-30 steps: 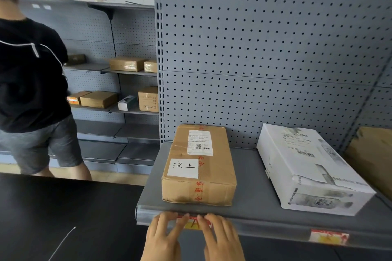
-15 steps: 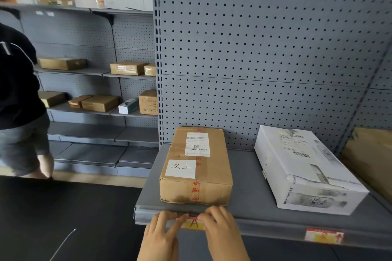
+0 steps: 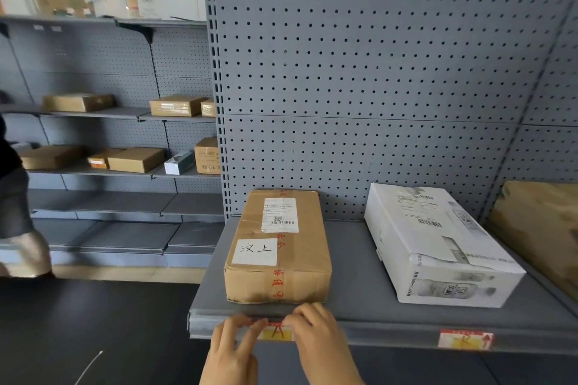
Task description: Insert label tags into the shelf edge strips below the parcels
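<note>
Left hand (image 3: 233, 350) reaches up with fingers nearly straight, tips pressing the left end of a red-and-yellow tag (image 3: 276, 332); on my feed it grips nothing. Right hand (image 3: 322, 344) has its fingers bent, tips on the tag's right end, and I cannot tell whether it pinches or only presses.

The tag sits in the strip (image 3: 384, 336) along the front of the shelf (image 3: 353, 262), directly below the brown parcel (image 3: 278, 247). A second tag (image 3: 465, 339) sits in the same strip below the white parcel (image 3: 438, 247).

I count two tags and three parcels: the brown, the white, and a tan parcel (image 3: 544, 228) cut off at the right edge. On the far shelves (image 3: 103, 201) I count eight boxes (image 3: 136, 159), three on the upper level and five on the one below. A person (image 3: 12, 197) shows at the left edge.
</note>
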A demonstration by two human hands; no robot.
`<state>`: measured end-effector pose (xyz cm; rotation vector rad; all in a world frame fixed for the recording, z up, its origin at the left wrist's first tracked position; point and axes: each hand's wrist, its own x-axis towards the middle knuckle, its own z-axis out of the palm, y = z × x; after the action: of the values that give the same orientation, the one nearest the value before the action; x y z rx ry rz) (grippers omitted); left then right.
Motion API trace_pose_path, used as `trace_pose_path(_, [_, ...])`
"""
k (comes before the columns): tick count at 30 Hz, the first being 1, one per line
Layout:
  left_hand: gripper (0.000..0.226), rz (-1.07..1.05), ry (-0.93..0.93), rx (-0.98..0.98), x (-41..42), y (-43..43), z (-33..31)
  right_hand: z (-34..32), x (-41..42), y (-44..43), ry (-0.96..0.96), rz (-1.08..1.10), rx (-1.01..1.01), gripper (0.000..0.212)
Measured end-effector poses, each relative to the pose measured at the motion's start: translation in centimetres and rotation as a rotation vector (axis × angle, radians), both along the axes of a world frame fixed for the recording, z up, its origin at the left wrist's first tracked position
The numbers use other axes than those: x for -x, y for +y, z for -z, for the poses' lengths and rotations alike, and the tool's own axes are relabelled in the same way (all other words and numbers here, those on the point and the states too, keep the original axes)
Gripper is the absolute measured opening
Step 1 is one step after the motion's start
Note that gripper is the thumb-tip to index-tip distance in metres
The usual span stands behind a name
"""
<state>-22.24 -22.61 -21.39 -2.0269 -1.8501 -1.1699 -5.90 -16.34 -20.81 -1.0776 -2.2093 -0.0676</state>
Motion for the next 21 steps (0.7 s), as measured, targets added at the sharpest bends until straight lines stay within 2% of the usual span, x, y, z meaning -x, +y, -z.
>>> trace_pose_path(5, [0.054, -0.013, 0.041, -0.003, -0.1, 0.2, 0.2, -0.3, -0.1, -0.2, 0.016, -0.021, 0.018, 0.024])
trace_pose_path(10, [0.046, -0.05, 0.037, -0.008, -0.4, 0.4, -0.3, -1.2, -0.7, -0.4, -0.167, -0.027, 0.045, 0.042])
trace_pose_path(13, [0.039, -0.026, -0.015, 0.073, -0.9, 0.6, -1.7, -3.0, -1.5, -0.4, -0.205, -0.081, -0.047, 0.035])
trace_pose_path(17, [0.031, 0.073, 0.035, 0.074, -2.0, 1.8, -5.2, -7.8, -3.4, -0.7, -0.112, -0.103, -0.151, 0.028])
trace_pose_path(21, [0.029, 0.11, 0.15, 0.003, -2.8, 4.1, -12.1, -14.5, -6.3, -0.5, -0.06, -0.039, -0.191, 0.023])
